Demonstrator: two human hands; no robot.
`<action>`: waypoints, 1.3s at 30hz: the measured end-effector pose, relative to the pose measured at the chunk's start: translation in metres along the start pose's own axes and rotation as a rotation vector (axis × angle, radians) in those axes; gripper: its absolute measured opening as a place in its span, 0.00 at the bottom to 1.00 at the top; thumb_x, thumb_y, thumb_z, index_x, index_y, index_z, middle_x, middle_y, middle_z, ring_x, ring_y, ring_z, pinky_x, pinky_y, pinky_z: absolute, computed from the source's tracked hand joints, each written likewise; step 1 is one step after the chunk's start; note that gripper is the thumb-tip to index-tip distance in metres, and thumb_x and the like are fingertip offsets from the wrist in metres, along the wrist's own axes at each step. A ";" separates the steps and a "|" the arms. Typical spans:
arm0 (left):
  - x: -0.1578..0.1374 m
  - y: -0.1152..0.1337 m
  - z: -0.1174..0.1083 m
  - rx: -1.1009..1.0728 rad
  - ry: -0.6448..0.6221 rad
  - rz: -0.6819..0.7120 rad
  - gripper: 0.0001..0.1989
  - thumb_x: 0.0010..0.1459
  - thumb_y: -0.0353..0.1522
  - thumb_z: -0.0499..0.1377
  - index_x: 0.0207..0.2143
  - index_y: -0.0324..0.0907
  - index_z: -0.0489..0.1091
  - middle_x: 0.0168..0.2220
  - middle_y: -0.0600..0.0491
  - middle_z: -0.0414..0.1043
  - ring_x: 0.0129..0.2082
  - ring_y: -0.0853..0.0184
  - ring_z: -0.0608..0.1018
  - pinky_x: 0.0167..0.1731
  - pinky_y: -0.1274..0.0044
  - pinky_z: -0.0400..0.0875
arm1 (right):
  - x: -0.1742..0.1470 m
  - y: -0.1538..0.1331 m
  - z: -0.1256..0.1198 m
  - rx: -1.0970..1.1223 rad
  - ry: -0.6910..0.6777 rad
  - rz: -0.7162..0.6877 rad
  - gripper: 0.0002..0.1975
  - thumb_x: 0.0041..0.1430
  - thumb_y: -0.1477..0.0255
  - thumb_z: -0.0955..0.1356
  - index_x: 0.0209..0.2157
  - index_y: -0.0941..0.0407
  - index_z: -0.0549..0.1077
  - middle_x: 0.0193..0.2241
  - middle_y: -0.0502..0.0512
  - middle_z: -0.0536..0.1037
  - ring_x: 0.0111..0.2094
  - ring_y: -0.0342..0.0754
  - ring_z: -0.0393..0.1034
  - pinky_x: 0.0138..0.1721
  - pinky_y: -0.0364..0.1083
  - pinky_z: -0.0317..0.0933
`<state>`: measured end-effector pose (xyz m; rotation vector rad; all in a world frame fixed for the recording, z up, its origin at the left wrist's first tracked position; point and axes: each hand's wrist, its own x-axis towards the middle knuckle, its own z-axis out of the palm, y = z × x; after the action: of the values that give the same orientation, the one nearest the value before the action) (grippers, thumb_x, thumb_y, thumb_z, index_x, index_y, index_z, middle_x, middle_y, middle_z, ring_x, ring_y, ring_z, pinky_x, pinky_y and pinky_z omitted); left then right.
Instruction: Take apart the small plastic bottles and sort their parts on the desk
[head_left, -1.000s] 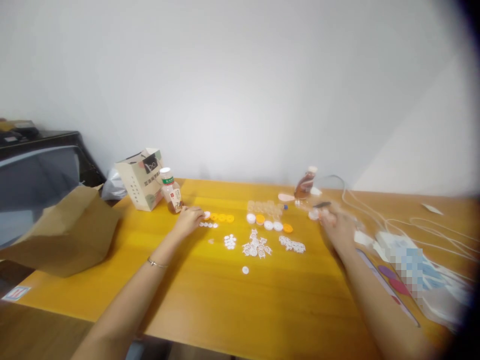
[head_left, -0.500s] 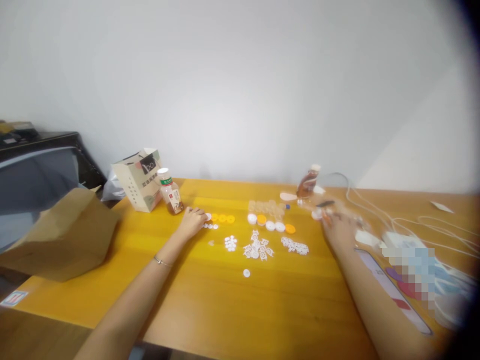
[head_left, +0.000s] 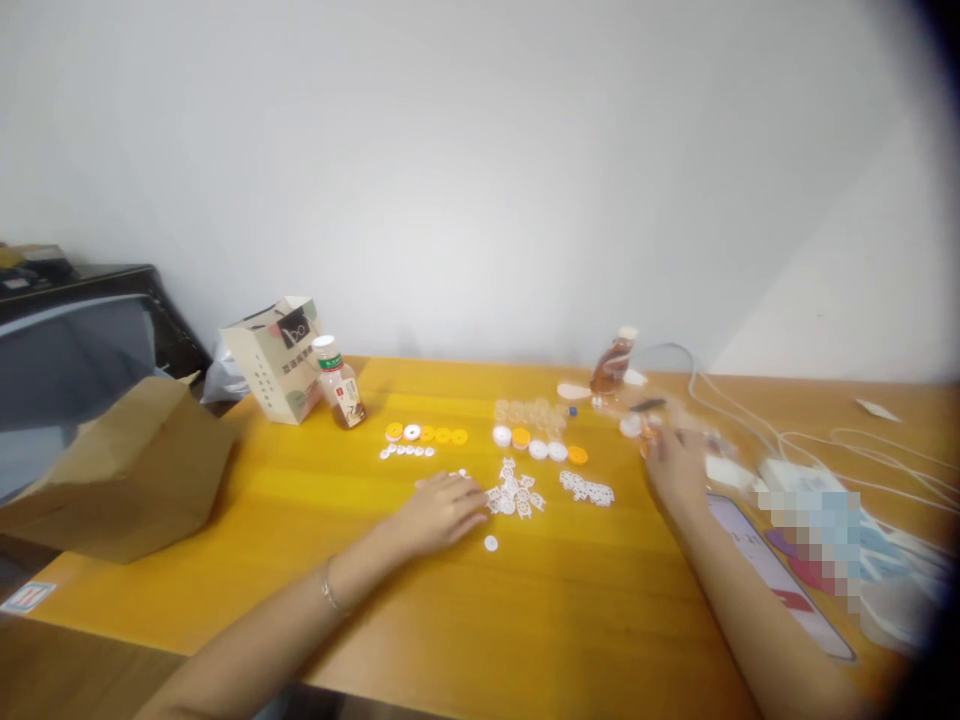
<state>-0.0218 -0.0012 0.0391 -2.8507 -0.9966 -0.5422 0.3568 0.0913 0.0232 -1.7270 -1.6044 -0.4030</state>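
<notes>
Wooden table [head_left: 585, 600]. Left hand [head_left: 442, 512] over its middle, palm down, fingers slightly spread; right hand [head_left: 679, 472] well apart, far side, to the right. Blurry, can't tell if either grips anything. Brown bottle [head_left: 611, 367] behind right hand. White lacy pieces [head_left: 513, 490] piled just beside left hand. Yellow and white discs [head_left: 443, 436] lined up behind it. Small white discs [head_left: 410, 451]: nearer row, few more peeking past left hand.
</notes>
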 end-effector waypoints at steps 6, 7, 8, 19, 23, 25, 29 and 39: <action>-0.007 0.038 0.011 -0.016 -0.096 0.102 0.10 0.62 0.29 0.46 0.41 0.41 0.65 0.35 0.49 0.69 0.34 0.65 0.71 0.35 0.75 0.65 | -0.055 -0.058 -0.041 0.345 -0.135 -0.131 0.16 0.56 0.67 0.60 0.45 0.56 0.67 0.37 0.59 0.69 0.37 0.51 0.65 0.41 0.50 0.60; -0.008 0.038 0.012 -0.017 -0.109 0.099 0.10 0.62 0.28 0.46 0.39 0.41 0.66 0.34 0.50 0.69 0.33 0.66 0.71 0.34 0.76 0.65 | -0.067 -0.070 -0.047 0.401 -0.192 -0.162 0.16 0.57 0.67 0.60 0.45 0.54 0.67 0.36 0.57 0.69 0.37 0.51 0.66 0.41 0.49 0.61; -0.009 0.037 0.012 -0.020 -0.117 0.091 0.10 0.62 0.28 0.46 0.38 0.41 0.66 0.33 0.50 0.69 0.32 0.67 0.71 0.33 0.76 0.65 | -0.078 -0.082 -0.052 0.454 -0.240 -0.184 0.15 0.57 0.67 0.60 0.45 0.53 0.67 0.37 0.57 0.69 0.38 0.50 0.66 0.42 0.49 0.62; -0.023 -0.058 -0.009 0.053 0.030 -0.426 0.10 0.60 0.31 0.49 0.34 0.42 0.70 0.33 0.50 0.72 0.34 0.65 0.73 0.34 0.76 0.62 | -0.125 -0.149 -0.055 0.672 -0.466 -0.342 0.14 0.57 0.72 0.60 0.46 0.50 0.65 0.44 0.58 0.67 0.47 0.52 0.64 0.48 0.52 0.62; -0.032 -0.084 -0.015 0.099 -0.004 -0.565 0.09 0.58 0.31 0.51 0.33 0.42 0.71 0.34 0.50 0.73 0.35 0.64 0.74 0.34 0.76 0.60 | -0.125 -0.158 -0.053 0.691 -0.499 -0.377 0.15 0.57 0.73 0.60 0.47 0.49 0.64 0.46 0.58 0.66 0.49 0.51 0.63 0.49 0.52 0.61; -0.034 -0.088 -0.016 0.116 -0.031 -0.595 0.08 0.58 0.30 0.51 0.33 0.42 0.71 0.34 0.50 0.74 0.35 0.64 0.74 0.33 0.77 0.60 | -0.125 -0.161 -0.052 0.697 -0.516 -0.386 0.16 0.57 0.74 0.60 0.48 0.50 0.63 0.46 0.58 0.65 0.50 0.52 0.62 0.49 0.52 0.61; -0.034 -0.089 -0.013 0.148 -0.076 -0.624 0.07 0.56 0.29 0.52 0.33 0.43 0.70 0.34 0.50 0.74 0.34 0.64 0.75 0.34 0.77 0.60 | -0.127 -0.163 -0.050 0.704 -0.535 -0.390 0.16 0.58 0.74 0.60 0.49 0.50 0.61 0.48 0.59 0.64 0.52 0.52 0.59 0.51 0.53 0.59; -0.034 -0.087 -0.012 0.177 -0.033 -0.633 0.10 0.52 0.28 0.53 0.39 0.44 0.68 0.38 0.49 0.73 0.38 0.61 0.74 0.36 0.75 0.61 | -0.136 -0.159 -0.036 0.911 -0.558 -0.201 0.20 0.55 0.71 0.64 0.50 0.50 0.57 0.50 0.61 0.58 0.50 0.52 0.61 0.46 0.54 0.66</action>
<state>-0.1040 0.0445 0.0344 -2.3598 -1.8571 -0.4102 0.1904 -0.0392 0.0046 -0.9968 -1.9106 0.7004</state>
